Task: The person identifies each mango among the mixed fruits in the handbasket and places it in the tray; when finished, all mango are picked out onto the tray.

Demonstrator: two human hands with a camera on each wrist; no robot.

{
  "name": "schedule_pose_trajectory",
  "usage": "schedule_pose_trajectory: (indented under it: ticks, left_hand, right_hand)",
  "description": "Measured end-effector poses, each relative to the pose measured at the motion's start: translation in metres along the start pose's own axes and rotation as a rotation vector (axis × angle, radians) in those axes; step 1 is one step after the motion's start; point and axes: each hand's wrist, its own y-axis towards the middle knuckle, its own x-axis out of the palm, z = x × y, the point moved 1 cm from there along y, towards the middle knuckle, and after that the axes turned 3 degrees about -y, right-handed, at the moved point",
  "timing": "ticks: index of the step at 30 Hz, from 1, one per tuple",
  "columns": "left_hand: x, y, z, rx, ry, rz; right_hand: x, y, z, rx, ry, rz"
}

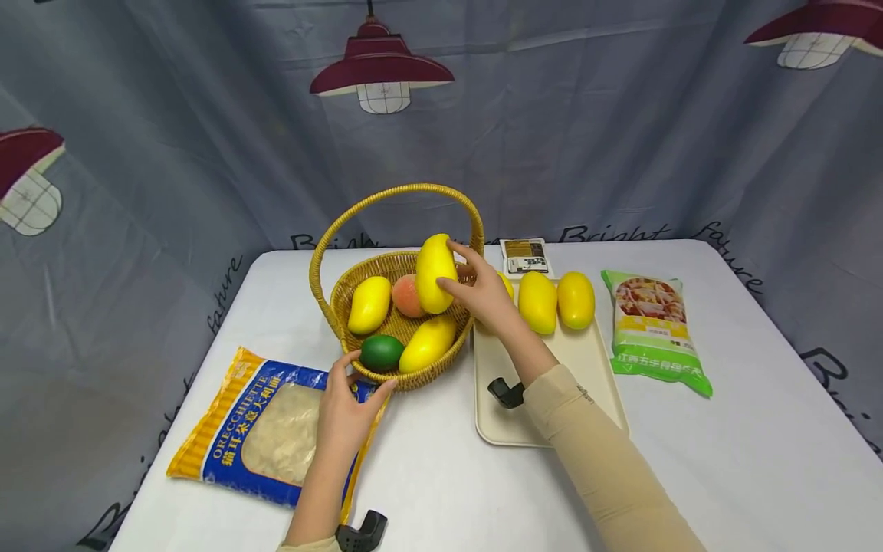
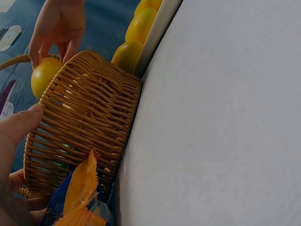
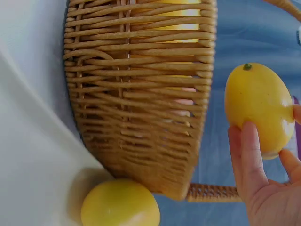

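In the head view, my right hand [image 1: 488,295] pinches a yellow mango [image 1: 434,272] between thumb and fingers, raised over the right side of a wicker basket [image 1: 389,377]. The right wrist view shows this mango [image 3: 258,108] apart from the rim. My left hand [image 1: 343,410] holds the basket's front-left rim, thumb and fingers spread along it. The basket, its tall handle upright, contains a yellow mango [image 1: 369,304] at left, another mango [image 1: 428,344] in front, a peach [image 1: 408,296] partly behind the held mango, and a dark green avocado-like fruit [image 1: 382,353] nearest my left hand.
Right of the basket, a cream tray [image 1: 593,391] bears several mangoes [image 1: 537,303] at its far end, one partly hidden by my right hand. A small packet [image 1: 524,257] lies behind it. A green food bag [image 1: 651,330] is at right; a blue orecchiette bag [image 1: 255,429] is at left.
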Motion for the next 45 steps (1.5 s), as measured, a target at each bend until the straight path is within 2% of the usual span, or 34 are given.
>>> schedule_pose_trajectory:
  ticks: [7, 13, 20, 26, 30, 36, 45]
  left_hand:
    - [-0.003, -0.005, -0.002, -0.023, -0.018, -0.006]
    - [-0.002, 0.0, -0.001, 0.006, -0.001, -0.007]
    - [0.0, 0.002, -0.001, -0.012, 0.007, -0.019]
    - [0.001, 0.003, 0.003, 0.002, 0.007, -0.022]
    - [0.001, 0.002, 0.004, -0.002, 0.01, -0.024]
    - [0.001, 0.002, 0.003, -0.012, 0.004, -0.025]
    - [-0.001, 0.0, 0.002, -0.01, 0.003, -0.016]
  right_hand:
    - [-0.019, -0.033, 0.001, 0.044, 0.067, -0.016]
    - [-0.041, -0.061, 0.007, 0.074, 0.061, 0.009]
    - [-0.054, -0.094, 0.04, 0.13, 0.024, -0.009]
    - [-0.052, -0.115, 0.068, 0.246, 0.054, -0.067]
    - [-0.048, -0.122, 0.076, 0.316, 0.079, -0.095]
    - [-0.046, -0.121, 0.083, 0.356, 0.097, -0.118]
    - [-0.041, -0.114, 0.091, 0.343, 0.189, -0.162]
